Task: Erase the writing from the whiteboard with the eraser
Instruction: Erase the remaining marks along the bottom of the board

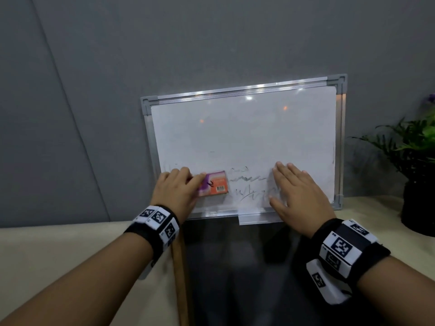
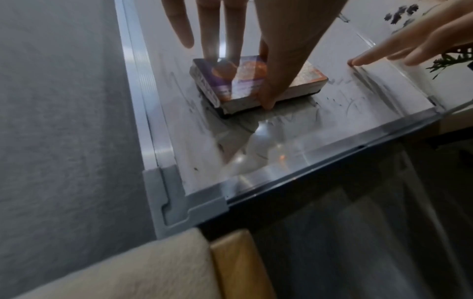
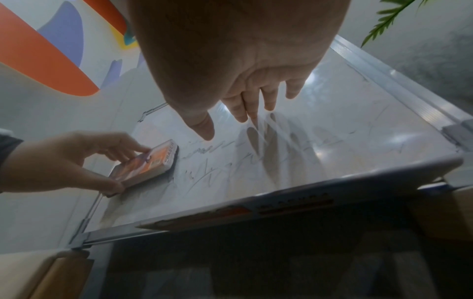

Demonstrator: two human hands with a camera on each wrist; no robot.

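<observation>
While the left hand [image 1: 175,191] grips the eraser [image 1: 215,184] between thumb and fingers, flat on the whiteboard [image 1: 244,137] at lower left, the right hand [image 1: 299,191] lies with fingers straight and spread on the board's lower middle. Faint grey scribbles [image 1: 249,184] sit between eraser and right hand; smears near the left edge. Board leans on a grey wall [image 1: 117,67]. Potted plant [image 1: 416,165] to the right.

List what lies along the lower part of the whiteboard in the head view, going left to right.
Left hand gripping the eraser → eraser → leftover scribbled writing → right hand laid flat on the whiteboard → potted plant beside the board.
</observation>
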